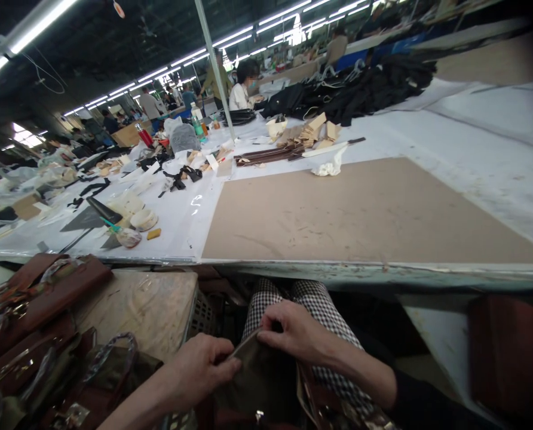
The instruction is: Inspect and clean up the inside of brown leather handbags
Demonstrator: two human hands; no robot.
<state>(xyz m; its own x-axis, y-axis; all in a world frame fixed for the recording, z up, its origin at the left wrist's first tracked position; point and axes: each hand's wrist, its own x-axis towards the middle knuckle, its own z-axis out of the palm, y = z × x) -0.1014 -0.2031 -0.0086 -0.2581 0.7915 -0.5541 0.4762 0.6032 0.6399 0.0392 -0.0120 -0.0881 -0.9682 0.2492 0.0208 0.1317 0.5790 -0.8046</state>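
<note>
Both my hands are low in my lap, below the table edge, gripping a dark olive-brown bag (257,382). My left hand (201,367) pinches its upper left edge with fingers closed. My right hand (296,331) curls over the top edge, fingers pressed on the material. The bag rests on my checked trousers (314,298), and a metal fitting shows at its lower part.
A brown cardboard sheet (360,212) covers the white worktable (472,149) ahead. Brown leather bags wrapped in plastic (37,334) pile at my left beside a wooden board (154,304). Tape rolls, leather strips, black fabric and other workers sit farther along the table.
</note>
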